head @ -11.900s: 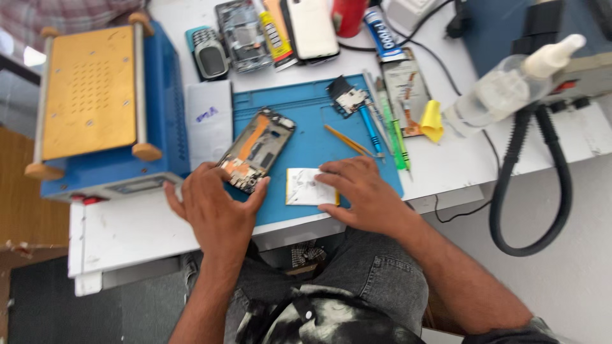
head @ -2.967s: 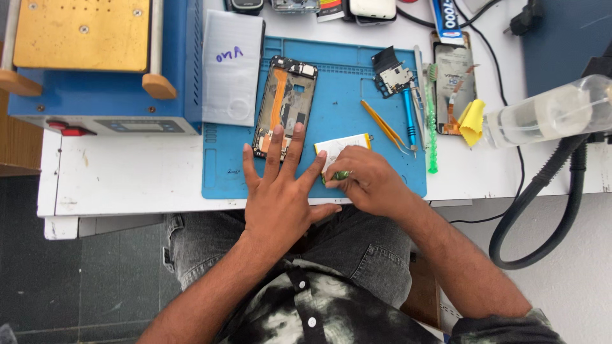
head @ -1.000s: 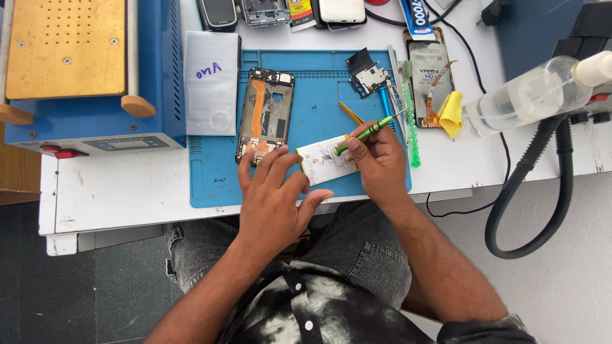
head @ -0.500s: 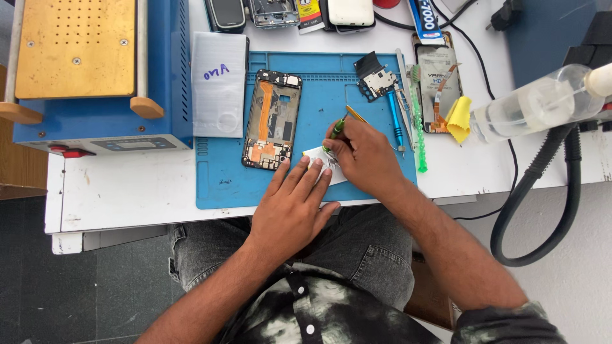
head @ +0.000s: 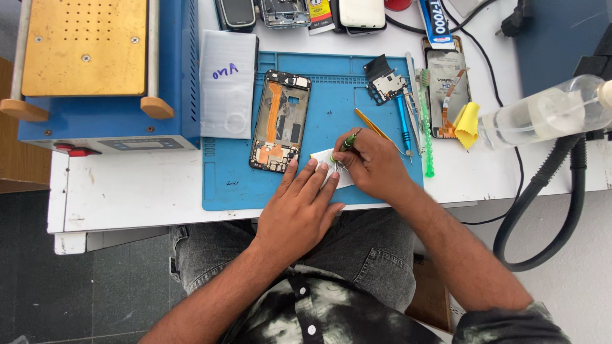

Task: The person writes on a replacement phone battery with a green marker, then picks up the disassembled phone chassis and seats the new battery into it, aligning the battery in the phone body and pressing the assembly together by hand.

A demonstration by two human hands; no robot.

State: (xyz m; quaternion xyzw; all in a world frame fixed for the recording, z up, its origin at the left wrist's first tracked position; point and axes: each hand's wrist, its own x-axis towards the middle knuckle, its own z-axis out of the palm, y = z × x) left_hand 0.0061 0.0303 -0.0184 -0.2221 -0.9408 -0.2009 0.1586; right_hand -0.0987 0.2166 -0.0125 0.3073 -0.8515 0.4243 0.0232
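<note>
Right hand (head: 373, 167), green screwdriver (head: 347, 143) tip down-left

Left of my fingers: opened phone frame (head: 280, 121), white pad (head: 227, 84), blue heating machine (head: 102, 73). Right of my fingers: blue screwdriver (head: 404, 122), green toothbrush (head: 426, 127), yellow cloth (head: 468, 124), clear bottle (head: 542, 114), black hose (head: 542, 210).

A single head-worn camera looks steeply down from close above onto the white workbench (head: 127, 191), the person's lap nearest the lens.
</note>
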